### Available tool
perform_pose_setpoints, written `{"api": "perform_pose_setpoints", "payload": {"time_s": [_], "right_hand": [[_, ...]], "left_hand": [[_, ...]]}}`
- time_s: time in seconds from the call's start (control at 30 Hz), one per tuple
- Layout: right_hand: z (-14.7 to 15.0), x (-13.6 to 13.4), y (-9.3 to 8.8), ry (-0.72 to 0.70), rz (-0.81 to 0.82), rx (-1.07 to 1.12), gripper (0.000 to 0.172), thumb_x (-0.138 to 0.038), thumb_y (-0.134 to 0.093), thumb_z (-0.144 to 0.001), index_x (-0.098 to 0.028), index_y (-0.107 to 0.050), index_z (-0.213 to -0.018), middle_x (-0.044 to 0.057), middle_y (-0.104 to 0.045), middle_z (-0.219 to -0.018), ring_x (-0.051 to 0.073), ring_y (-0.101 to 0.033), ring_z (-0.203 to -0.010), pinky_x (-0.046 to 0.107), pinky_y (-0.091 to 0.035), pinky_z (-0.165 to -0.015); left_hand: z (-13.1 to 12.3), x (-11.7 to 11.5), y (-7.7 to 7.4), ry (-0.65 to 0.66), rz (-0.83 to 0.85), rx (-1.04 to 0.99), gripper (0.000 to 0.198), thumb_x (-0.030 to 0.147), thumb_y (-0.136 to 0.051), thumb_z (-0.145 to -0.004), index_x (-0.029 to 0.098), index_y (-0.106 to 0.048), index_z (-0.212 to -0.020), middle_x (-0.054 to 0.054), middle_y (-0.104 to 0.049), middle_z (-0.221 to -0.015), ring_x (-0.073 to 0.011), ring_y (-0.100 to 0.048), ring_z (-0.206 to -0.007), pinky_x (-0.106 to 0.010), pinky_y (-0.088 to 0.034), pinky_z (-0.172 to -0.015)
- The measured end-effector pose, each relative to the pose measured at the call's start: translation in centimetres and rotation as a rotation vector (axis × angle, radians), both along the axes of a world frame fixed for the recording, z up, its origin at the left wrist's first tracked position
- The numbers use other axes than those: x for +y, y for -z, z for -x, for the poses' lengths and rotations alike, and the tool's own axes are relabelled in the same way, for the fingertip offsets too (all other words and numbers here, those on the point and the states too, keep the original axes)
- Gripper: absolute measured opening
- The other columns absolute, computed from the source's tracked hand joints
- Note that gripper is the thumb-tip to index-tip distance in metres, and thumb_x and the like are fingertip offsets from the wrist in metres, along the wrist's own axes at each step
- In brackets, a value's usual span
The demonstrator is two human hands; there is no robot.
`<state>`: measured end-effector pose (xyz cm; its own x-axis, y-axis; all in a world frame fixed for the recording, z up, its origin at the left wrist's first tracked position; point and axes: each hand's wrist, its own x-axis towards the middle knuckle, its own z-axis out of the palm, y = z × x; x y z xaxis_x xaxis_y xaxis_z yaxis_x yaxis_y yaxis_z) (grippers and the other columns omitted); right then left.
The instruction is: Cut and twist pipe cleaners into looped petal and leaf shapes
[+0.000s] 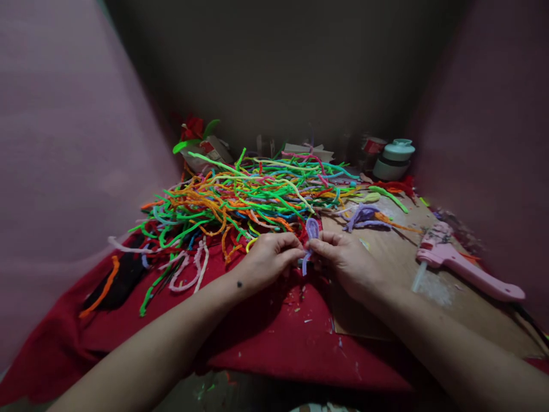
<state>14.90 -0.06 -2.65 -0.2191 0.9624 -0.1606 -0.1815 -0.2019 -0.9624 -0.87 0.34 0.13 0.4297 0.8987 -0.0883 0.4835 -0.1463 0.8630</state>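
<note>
A purple pipe cleaner (311, 230) bent into a loop stands between my two hands, its ends hanging below my fingers. My left hand (269, 260) pinches it from the left with fingers closed. My right hand (341, 258) pinches it from the right, fingers closed too. Both hands hover over a red cloth (274, 337), just in front of a big tangled heap of pipe cleaners (240, 200) in green, orange, yellow, blue and pink.
A pink glue gun (458, 263) lies on a brown board (398, 257) at the right. More purple pipe cleaners (364, 216) lie beyond my right hand. A white jar (393, 160) and small boxes stand at the back. Pink walls close in on both sides.
</note>
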Motion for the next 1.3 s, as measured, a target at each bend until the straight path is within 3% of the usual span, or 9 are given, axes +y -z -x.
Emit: {"api": "perform_pose_setpoints", "payload": {"time_s": [0.1, 0.2, 0.53, 0.63, 0.83, 0.93, 1.1, 1.23, 1.3], "right_hand": [[0.1, -0.1, 0.0, -0.052, -0.036, 0.0, 0.02, -0.033, -0.063, -0.069, -0.015, -0.057, -0.066, -0.002, -0.056, -0.052, 0.009, -0.049, -0.047, 0.023, -0.035, -0.049], [0.2, -0.3, -0.2, -0.088, -0.029, 0.09, 0.019, -0.033, -0.065, -0.069, -0.015, -0.058, -0.07, -0.003, -0.055, -0.054, 0.008, -0.045, -0.045, 0.022, -0.033, -0.048], [0.2, -0.6, -1.4, 0.032, -0.043, 0.062, 0.026, -0.03, -0.07, -0.065, -0.014, -0.053, -0.053, -0.005, -0.049, -0.048, 0.006, -0.037, -0.045, 0.023, -0.026, -0.048], [0.2, -0.6, -1.2, 0.033, -0.047, 0.08, 0.025, -0.031, -0.07, -0.065, -0.014, -0.055, -0.055, -0.004, -0.051, -0.05, 0.006, -0.039, -0.046, 0.023, -0.027, -0.049], [0.1, -0.6, -0.6, -0.04, -0.026, -0.005, 0.025, -0.035, -0.069, -0.066, -0.014, -0.059, -0.059, -0.003, -0.052, -0.05, 0.008, -0.04, -0.045, 0.023, -0.026, -0.046], [0.1, -0.6, -0.3, -0.101, -0.003, -0.017, 0.022, -0.034, -0.069, -0.066, -0.014, -0.062, -0.062, -0.002, -0.054, -0.051, 0.008, -0.042, -0.046, 0.023, -0.028, -0.047], [0.2, -0.6, -0.4, -0.073, 0.078, 0.057, 0.024, -0.033, -0.075, -0.058, -0.013, -0.063, -0.061, 0.0, -0.057, -0.054, 0.008, -0.045, -0.046, 0.024, -0.03, -0.048], [0.3, -0.6, -0.6, -0.048, 0.073, -0.044, 0.022, -0.031, -0.076, -0.054, -0.013, -0.064, -0.057, -0.002, -0.055, -0.05, 0.007, -0.041, -0.044, 0.024, -0.028, -0.046], [0.3, -0.7, -0.6, -0.06, 0.065, -0.057, 0.021, -0.031, -0.075, -0.054, -0.013, -0.065, -0.057, -0.002, -0.054, -0.048, 0.007, -0.041, -0.044, 0.024, -0.028, -0.047]], "left_hand": [[0.2, 0.1, 0.5, 0.04, -0.472, 0.146, 0.016, 0.02, -0.048, -0.081, 0.015, -0.052, -0.066, 0.002, -0.05, -0.058, -0.0072, -0.043, -0.053, -0.018, -0.035, -0.053], [0.6, 0.1, 0.7, 0.084, -0.728, 0.225, 0.016, 0.013, -0.042, -0.081, 0.016, -0.051, -0.068, 0.0, -0.051, -0.065, -0.0088, -0.043, -0.058, -0.019, -0.034, -0.056], [1.2, -0.2, 1.1, 0.069, -0.875, 0.286, 0.016, 0.008, -0.04, -0.081, 0.016, -0.053, -0.077, -0.003, -0.053, -0.07, -0.0114, -0.046, -0.065, -0.021, -0.036, -0.061], [0.9, -0.2, 0.6, 0.02, -0.77, 0.19, 0.014, 0.014, -0.044, -0.083, 0.016, -0.054, -0.073, -0.002, -0.054, -0.069, -0.0108, -0.048, -0.065, -0.021, -0.038, -0.064], [0.5, 0.2, -1.3, -0.109, -0.135, -0.18, 0.018, 0.028, -0.057, -0.076, 0.012, -0.062, -0.084, -0.003, -0.062, -0.08, -0.0122, -0.056, -0.073, -0.022, -0.044, -0.068], [0.5, 0.3, -1.2, -0.134, 0.045, -0.239, 0.017, 0.026, -0.062, -0.071, 0.01, -0.064, -0.074, -0.001, -0.061, -0.068, -0.0105, -0.054, -0.062, -0.021, -0.045, -0.061], [0.4, 0.3, -0.8, -0.214, 0.065, -0.261, 0.013, 0.024, -0.063, -0.068, 0.011, -0.065, -0.07, 0.0, -0.061, -0.065, -0.0099, -0.054, -0.059, -0.02, -0.043, -0.056], [0.3, 0.4, -0.7, -0.212, -0.062, -0.194, 0.011, 0.021, -0.065, -0.066, 0.011, -0.064, -0.061, 0.002, -0.057, -0.058, -0.0079, -0.049, -0.056, -0.018, -0.04, -0.054], [0.4, 0.5, -0.7, -0.178, -0.012, -0.218, 0.011, 0.022, -0.065, -0.066, 0.012, -0.066, -0.066, 0.001, -0.059, -0.061, -0.0086, -0.051, -0.057, -0.019, -0.042, -0.056]]}}
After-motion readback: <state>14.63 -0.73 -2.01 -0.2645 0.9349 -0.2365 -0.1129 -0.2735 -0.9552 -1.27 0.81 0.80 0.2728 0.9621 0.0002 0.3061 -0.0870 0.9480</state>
